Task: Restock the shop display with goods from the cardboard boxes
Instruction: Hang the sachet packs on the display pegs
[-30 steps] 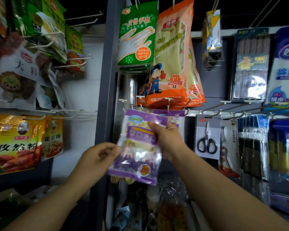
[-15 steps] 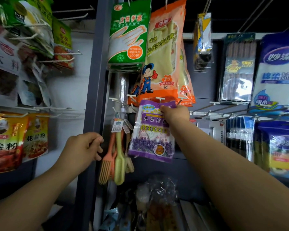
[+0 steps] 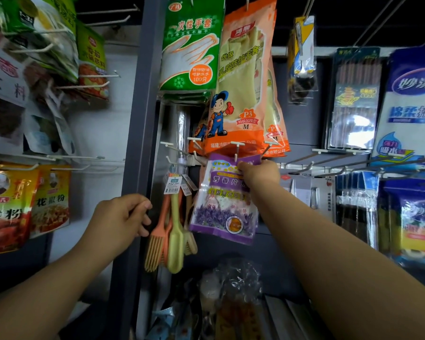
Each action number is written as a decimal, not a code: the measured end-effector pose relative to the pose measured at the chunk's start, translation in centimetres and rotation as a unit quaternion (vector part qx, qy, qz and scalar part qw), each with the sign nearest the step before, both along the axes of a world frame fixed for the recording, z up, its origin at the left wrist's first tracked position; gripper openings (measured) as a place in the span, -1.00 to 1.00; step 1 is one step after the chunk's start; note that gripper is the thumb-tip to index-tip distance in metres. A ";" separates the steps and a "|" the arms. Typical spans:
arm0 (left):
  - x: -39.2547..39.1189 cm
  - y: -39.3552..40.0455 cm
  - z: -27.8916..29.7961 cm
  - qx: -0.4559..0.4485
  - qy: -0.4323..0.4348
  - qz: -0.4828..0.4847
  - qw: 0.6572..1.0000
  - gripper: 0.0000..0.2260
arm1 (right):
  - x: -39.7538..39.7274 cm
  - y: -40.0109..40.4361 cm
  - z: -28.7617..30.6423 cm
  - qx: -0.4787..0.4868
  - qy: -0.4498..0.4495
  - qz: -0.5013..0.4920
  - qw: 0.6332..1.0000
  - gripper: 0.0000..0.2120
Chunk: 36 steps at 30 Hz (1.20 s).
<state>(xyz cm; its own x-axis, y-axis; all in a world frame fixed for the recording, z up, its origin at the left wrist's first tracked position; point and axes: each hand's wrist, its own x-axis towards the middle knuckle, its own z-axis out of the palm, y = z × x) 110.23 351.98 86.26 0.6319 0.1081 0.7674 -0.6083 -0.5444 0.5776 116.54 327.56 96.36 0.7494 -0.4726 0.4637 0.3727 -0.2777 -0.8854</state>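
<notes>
The sachet pack (image 3: 225, 204) is purple with a lavender-field print, yellow stripes and an orange round badge. Above it, one glove pack (image 3: 190, 49) is green with a white hand outline, the other glove pack (image 3: 247, 89) orange with a blue-capped cartoon kid. Brushes (image 3: 172, 231) are peach and pale green. Far-left spice bags (image 3: 8, 207) are yellow and red.

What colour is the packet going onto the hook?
Purple packet with a lavender-field picture; head view shows it.

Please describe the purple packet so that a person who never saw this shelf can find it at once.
Find the grey post; right of it hang orange glove packs. Directly below them, the right hand pinches the purple packet at a hook. Only it shows lavender flowers; the brushes to its left are plain plastic.
</notes>
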 end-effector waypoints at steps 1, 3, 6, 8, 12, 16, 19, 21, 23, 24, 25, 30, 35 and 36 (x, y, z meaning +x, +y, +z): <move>0.0 0.0 0.0 -0.001 0.000 0.000 1.000 -0.80 | 0.3 -0.1 -0.3 -0.014 0.002 -0.009 1.000 -0.81; 0.0 0.0 0.0 -0.007 0.000 -0.002 1.000 -0.81 | 0.8 -0.3 -0.9 -0.046 0.000 -0.029 0.999 -0.79; 0.1 0.0 0.0 -0.015 0.001 -0.004 1.000 -0.80 | 1.6 -0.3 -1.7 -0.079 -0.013 -0.055 0.995 -0.76; 0.1 0.0 0.0 -0.014 0.001 -0.004 1.000 -0.80 | 1.9 -0.3 -2.2 -0.073 -0.011 -0.057 0.996 -0.72; 0.2 0.0 -0.1 -0.006 -0.001 0.005 1.000 -0.81 | 1.4 -0.3 -3.7 -0.041 -0.016 -0.049 0.998 -0.60; 0.2 0.0 -0.2 0.007 -0.007 0.016 1.000 -0.80 | -0.3 -0.8 -6.6 -0.043 -0.035 -0.065 0.996 -0.59; 0.1 -0.2 -0.4 0.009 -0.005 0.018 1.000 -0.80 | -2.9 -2.2 -10.1 -0.064 -0.032 -0.029 0.997 -0.65; -0.1 -0.3 -0.5 0.000 0.000 0.017 1.000 -0.80 | -5.2 -3.5 -12.9 -0.081 -0.024 -0.004 0.996 -0.73; -0.4 -0.6 -1.0 -0.021 -0.002 0.015 1.000 -0.78 | -7.9 -5.0 -15.5 -0.108 -0.020 -0.017 0.994 -0.76; -0.7 -1.0 -1.6 -0.040 -0.003 0.011 0.999 -0.77 | -9.3 -5.9 -16.8 -0.112 -0.016 -0.025 0.993 -0.76; -1.2 -1.6 -2.4 -0.063 0.002 0.001 0.998 -0.77 | -10.8 -6.6 -18.0 -0.103 -0.009 -0.024 0.994 -0.76; -5.9 -8.0 -9.6 -0.092 0.074 -0.083 0.989 -0.90 | -19.1 -9.0 -24.7 -0.083 0.030 0.009 0.996 -0.76; -13.8 -13.6 -18.1 -0.098 0.146 -0.188 0.966 -0.89 | -28.9 -11.5 -32.3 -0.062 0.116 -0.026 0.991 -0.76; -15.5 -14.7 -19.8 -0.100 0.161 -0.214 0.958 -0.85 | -30.9 -12.1 -33.9 -0.053 0.139 -0.037 0.988 -0.76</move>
